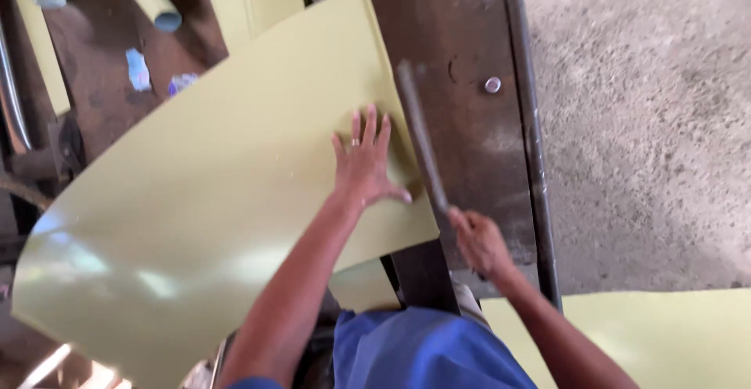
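A large pale yellow-green metal sheet (195, 201) lies curved across a dark steel beam (461, 37). My left hand (364, 166) presses flat on the sheet near its right edge, fingers spread, a ring on one finger. My right hand (479, 240) grips the lower end of a long dark metal bar (421, 135), which is blurred and slants up over the sheet's edge on the beam.
A small round metal piece (493, 85) sits on the beam. Rough concrete floor (649, 123) lies to the right. Another yellow-green sheet (665, 334) is at the lower right. Painted tubes (152, 2) and scraps lie at the upper left. My blue clothing (422, 354) shows below.
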